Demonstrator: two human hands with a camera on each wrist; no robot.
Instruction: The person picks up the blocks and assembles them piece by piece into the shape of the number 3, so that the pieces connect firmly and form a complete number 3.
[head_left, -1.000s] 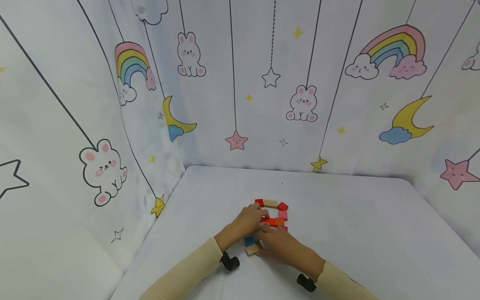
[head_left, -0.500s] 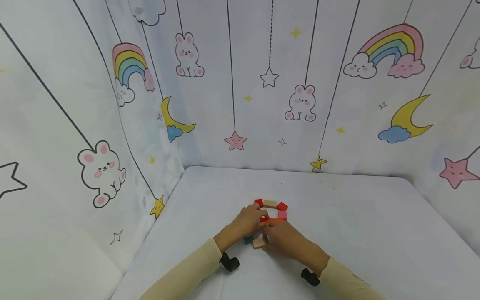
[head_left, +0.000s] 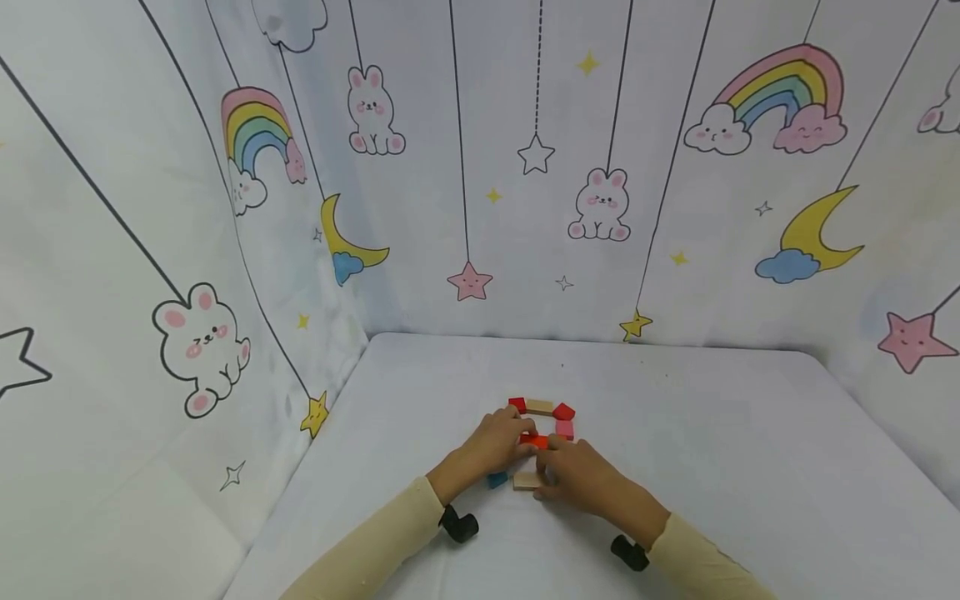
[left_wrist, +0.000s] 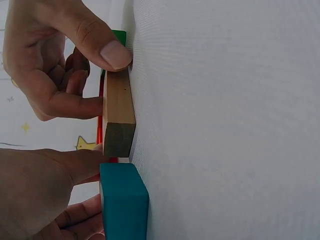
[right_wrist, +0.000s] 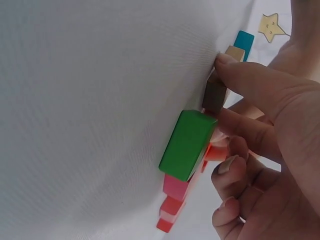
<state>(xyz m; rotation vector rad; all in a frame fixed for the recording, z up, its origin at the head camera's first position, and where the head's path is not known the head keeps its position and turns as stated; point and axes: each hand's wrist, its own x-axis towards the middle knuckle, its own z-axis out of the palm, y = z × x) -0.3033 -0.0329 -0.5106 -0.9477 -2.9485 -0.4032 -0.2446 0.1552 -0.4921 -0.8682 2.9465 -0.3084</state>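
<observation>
A plain wooden block (head_left: 527, 481) lies at the near side of a block outline on the white table. My right hand (head_left: 581, 477) pinches its right end between thumb and index finger. Left of it sits a blue block (head_left: 497, 480), apart from the wooden one. My left hand (head_left: 495, 440) hovers over or rests on the outline's left side, fingers bent beside the orange-red block (head_left: 538, 442). What its fingertips touch is hidden. Beside my right fingers in the right wrist view is a green block (right_wrist: 188, 145), hidden in the head view.
The outline's far side has a red block (head_left: 517, 404), a wooden block (head_left: 539, 407) and a red five-sided block (head_left: 564, 412). A pink block (head_left: 565, 429) continues its right side. Patterned white cloth walls (head_left: 420, 208) stand behind and left of the table.
My right hand has slid the near wooden block rightward, away from the blue block, and the block now lies straighter. The left hand has stayed in place.
</observation>
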